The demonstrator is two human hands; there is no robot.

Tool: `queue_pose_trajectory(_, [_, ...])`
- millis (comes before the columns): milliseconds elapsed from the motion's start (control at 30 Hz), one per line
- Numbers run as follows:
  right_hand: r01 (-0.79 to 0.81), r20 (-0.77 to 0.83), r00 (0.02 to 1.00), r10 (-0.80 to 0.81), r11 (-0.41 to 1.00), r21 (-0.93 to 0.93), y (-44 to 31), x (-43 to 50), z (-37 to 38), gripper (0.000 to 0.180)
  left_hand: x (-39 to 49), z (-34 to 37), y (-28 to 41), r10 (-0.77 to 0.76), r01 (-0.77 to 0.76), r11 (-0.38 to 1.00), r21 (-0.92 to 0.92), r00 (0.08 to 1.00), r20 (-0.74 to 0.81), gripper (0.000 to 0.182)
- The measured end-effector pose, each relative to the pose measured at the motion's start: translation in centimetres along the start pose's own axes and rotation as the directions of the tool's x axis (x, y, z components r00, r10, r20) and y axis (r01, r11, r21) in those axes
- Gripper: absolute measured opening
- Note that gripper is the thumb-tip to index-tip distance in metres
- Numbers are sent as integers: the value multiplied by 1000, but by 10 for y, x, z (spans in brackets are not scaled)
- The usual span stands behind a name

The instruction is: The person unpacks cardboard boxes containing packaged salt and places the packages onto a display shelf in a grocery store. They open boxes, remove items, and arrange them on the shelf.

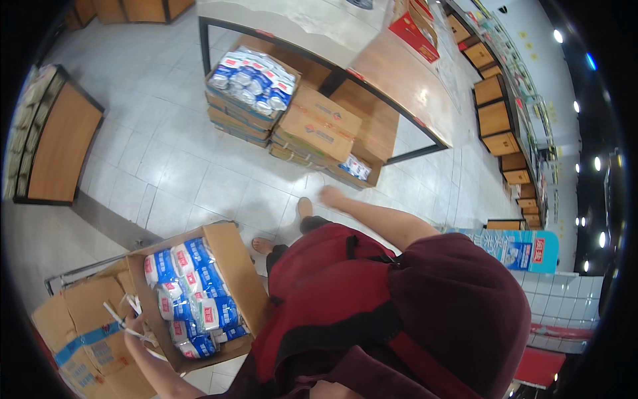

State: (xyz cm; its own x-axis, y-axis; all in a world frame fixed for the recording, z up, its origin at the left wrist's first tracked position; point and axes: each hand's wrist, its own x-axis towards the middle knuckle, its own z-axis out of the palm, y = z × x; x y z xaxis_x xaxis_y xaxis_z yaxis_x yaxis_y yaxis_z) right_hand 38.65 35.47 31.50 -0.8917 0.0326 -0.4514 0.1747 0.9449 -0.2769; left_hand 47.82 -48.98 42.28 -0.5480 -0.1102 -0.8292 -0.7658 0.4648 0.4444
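At the lower left, my left hand [134, 323] is closed around white packing strap [115, 315] at the side of an open cardboard carton [239, 272]. Rows of blue-and-white plastic pouches [192, 294] with red labels fill this carton, which is against my red apron [329, 279]. My right hand [330, 195] is held out over the floor, near the stacked cartons. It is blurred, and its fingers cannot be made out; no object shows in it. Next to my left forearm is a brown carton [94, 344] with blue tape.
Under a black-framed table [398, 95] stand stacked cartons [319, 124], an open one holding more pouches [254, 80]. A red box [413, 30] sits on the tabletop. A wooden display stand [65, 144] is at left; shelving [493, 104] lines the right. White tiles [169, 164] cover the floor.
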Motion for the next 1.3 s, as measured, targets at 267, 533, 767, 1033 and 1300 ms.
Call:
queue_pose_trajectory(267, [-745, -63, 571, 818, 549, 378, 195, -112, -60, 25, -52, -67, 170, -221, 328, 633, 702, 945, -243, 63])
queue_pose_trajectory(533, [-512, -22, 846, 533, 822, 248, 178, 40, -64, 46, -47, -24, 215, 477, 308, 585, 750, 617, -626, 45])
queue_pose_trajectory(767, [-380, 54, 925, 377, 912, 154, 236, 235, -68, 68, 7, 235, 380, 502, -119, 830, 545, 587, -635, 26])
queue_pose_trajectory(1033, [-225, 25, 974, 226, 974, -40, 264, 275, -52, 66, 169, 594, 571, 659, -544, 682, 489, 747, -90, 17])
queue_pose_trajectory(1300, [315, 192, 930, -314, 949, 23, 189, 165, -24, 56, 319, 688, 643, 501, -216, 681, 700, 835, -230, 34])
